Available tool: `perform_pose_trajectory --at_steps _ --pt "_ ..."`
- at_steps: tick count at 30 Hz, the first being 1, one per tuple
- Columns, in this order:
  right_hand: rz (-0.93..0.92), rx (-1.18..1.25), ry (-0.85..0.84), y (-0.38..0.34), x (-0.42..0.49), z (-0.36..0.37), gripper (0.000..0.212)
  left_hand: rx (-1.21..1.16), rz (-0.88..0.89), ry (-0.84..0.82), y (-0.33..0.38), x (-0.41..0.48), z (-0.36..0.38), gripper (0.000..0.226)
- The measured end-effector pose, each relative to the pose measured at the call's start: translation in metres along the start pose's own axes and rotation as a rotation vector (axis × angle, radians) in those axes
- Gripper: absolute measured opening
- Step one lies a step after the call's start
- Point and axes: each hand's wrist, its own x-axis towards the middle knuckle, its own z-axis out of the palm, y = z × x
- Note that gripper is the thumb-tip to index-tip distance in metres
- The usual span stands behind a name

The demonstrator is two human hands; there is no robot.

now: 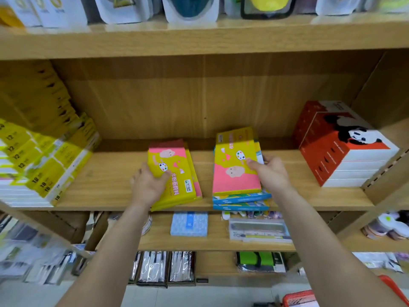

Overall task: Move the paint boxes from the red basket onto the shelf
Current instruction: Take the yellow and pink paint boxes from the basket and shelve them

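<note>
Two stacks of flat yellow-and-pink paint boxes lie on the wooden shelf point(106, 185). My left hand point(147, 187) grips the near left edge of the left stack point(177, 173), thumb on its top box. My right hand point(271, 171) holds the right side of the right stack's top box point(234, 171), thumb on its lid. That box lies on other yellow boxes and two blue-edged ones point(241, 201). A corner of the red basket point(301, 299) shows on the floor at the bottom right.
Yellow and white boxes point(44, 165) are stacked at the shelf's left. Red panda boxes point(340, 147) are stacked at its right. The shelf board above point(199, 38) hangs low. The lower shelves hold a blue packet point(189, 223) and pen sets point(259, 229).
</note>
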Motion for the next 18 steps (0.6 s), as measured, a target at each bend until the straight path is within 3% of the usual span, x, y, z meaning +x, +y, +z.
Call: perform_pose_trajectory --at_steps 3,5,8,11,13,16,18 --pt "-0.014 -0.381 0.019 0.001 0.004 -0.005 0.017 -0.019 0.031 -0.032 -0.011 -0.003 0.012 0.070" --pt "-0.049 -0.665 0.107 0.002 -0.003 -0.008 0.034 -0.040 0.052 -0.006 -0.014 -0.005 0.013 0.071" --pt "-0.259 -0.720 0.240 -0.001 -0.026 0.003 0.047 -0.040 0.044 0.008 -0.014 -0.010 0.011 0.075" --pt "-0.552 -0.657 0.036 -0.012 -0.051 0.039 0.033 -0.027 0.033 0.010 -0.014 -0.012 0.010 0.073" --pt "-0.606 -0.617 -0.174 -0.022 -0.062 0.072 0.029 -0.023 0.013 0.016 -0.015 -0.013 0.009 0.070" --pt "-0.387 -0.613 -0.398 -0.030 -0.072 0.119 0.032 -0.080 -0.036 0.020 -0.022 -0.016 0.007 0.055" --pt "-0.223 -0.628 -0.422 -0.024 -0.074 0.137 0.039 -0.208 -0.036 -0.028 -0.027 -0.019 0.003 0.052"
